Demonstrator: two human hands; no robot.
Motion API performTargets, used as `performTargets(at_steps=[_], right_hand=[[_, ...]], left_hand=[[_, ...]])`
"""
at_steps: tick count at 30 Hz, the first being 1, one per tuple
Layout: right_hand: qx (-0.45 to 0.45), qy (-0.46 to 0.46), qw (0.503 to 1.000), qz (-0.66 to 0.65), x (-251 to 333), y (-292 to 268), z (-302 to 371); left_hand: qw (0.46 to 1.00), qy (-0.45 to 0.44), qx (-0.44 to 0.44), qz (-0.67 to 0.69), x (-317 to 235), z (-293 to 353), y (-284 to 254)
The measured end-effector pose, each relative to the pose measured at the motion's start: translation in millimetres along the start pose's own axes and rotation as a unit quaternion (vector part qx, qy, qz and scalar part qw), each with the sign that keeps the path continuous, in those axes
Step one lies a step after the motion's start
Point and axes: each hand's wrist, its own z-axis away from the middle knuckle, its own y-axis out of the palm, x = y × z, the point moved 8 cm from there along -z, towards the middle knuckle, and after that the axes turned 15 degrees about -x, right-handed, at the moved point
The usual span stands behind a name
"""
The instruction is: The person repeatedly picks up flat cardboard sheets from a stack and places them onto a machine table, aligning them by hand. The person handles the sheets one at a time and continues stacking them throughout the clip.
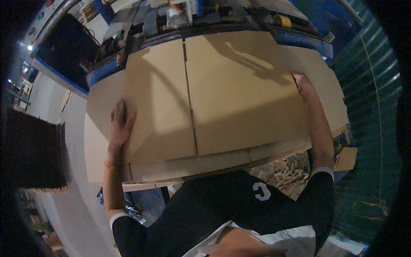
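A large brown cardboard sheet [244, 103] lies in front of me, with a dark slot running down its middle and fold lines near its front edge. My left hand [122, 122] rests palm down on its left part, fingers stretched and slightly apart. On the right, my right hand [301, 82] is at the edge of the sheet's main panel, beside a side flap [327, 81]. Its fingers are bent and closed around that edge; the fingertips are partly hidden. Further sheet edges show beneath the front, so cardboard seems layered there.
The sheet's far edge meets a machine with a blue frame [304, 47] and a yellow part [284, 21]. Cardboard scraps [284, 173] are heaped below at the right front. A green corrugated wall [368, 128] stands at right; a dark stack [34, 150] is at left.
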Motion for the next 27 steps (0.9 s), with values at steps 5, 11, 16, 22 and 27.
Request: performTargets(at_steps=[5,11,16,22,27], right_hand=[[-0.115,-0.104,0.973,0.172,13.0,6.8,4.8],[-0.187,-0.271,0.891,0.312,38.6,15.8,8.7],[-0.147,-0.279,0.916,0.246,54.2,9.3,34.7],[0.098,-0.516,0.77,0.363,25.2,19.8,209.2],[0.086,-0.552,0.724,0.404,39.6,36.0,215.1]], left_hand=[[0.999,0.031,-0.012,-0.003,-13.6,2.3,-5.8],[0.999,-0.008,0.031,-0.023,-17.6,-7.0,-2.4],[0.994,0.082,0.01,-0.07,-85.5,5.6,-22.3],[0.974,0.2,0.1,-0.043,-157.6,78.4,-22.9],[0.949,0.303,0.038,-0.077,-155.1,64.7,-22.6]])
